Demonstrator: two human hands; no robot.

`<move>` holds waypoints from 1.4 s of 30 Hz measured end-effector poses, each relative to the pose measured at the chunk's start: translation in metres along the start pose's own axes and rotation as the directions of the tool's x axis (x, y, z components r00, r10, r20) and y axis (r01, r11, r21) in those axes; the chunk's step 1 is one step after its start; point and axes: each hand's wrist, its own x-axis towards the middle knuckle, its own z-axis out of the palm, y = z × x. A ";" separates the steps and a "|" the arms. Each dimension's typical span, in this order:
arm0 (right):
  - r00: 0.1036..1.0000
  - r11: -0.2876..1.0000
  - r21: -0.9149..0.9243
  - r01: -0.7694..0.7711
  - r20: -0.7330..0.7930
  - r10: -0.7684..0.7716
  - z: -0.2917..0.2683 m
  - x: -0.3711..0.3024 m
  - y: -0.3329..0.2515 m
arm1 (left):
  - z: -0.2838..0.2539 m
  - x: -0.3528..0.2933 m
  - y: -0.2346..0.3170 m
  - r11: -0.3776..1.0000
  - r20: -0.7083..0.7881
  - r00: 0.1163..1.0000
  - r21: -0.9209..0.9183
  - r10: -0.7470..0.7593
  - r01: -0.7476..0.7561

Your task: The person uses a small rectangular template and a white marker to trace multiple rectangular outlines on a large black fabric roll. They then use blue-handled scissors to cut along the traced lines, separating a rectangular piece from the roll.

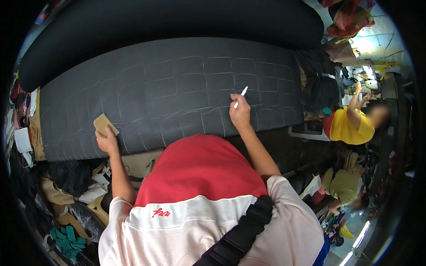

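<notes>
A wide sheet of dark grey fabric lies over the long table, covered with rows of pale drawn outlines. My left hand grips a small tan rectangular template near the fabric's front left part, thumb over its lower edge. Further right, my right hand is closed around a white marker-like stick, which slants up and to the right above the marked cloth. Whether its tip touches the cloth cannot be made out.
A thick black fabric roll spans the table's far side. Dark cloth is piled at the right end. A person in yellow sits beyond it, near a white stool. Scraps and bags crowd the lower left.
</notes>
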 end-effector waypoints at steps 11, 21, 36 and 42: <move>0.986 0.991 0.046 -0.122 -0.108 0.126 -0.063 0.020 0.068 | -0.073 -0.061 0.027 0.490 0.922 0.349 -0.229 -0.168 0.841; 0.993 0.983 -0.174 -0.055 0.090 0.071 -0.122 -0.016 0.146 | -0.037 -0.174 0.117 0.757 0.933 0.174 0.137 -0.316 0.638; 0.952 0.996 0.091 0.005 0.304 -0.033 -0.013 0.128 0.102 | -0.002 -0.038 0.146 0.848 0.266 0.951 -0.458 -0.156 0.267; 0.982 0.989 -0.136 -0.052 0.174 0.076 -0.045 0.119 0.074 | 0.050 0.054 0.199 0.935 0.253 0.967 -0.351 0.035 0.058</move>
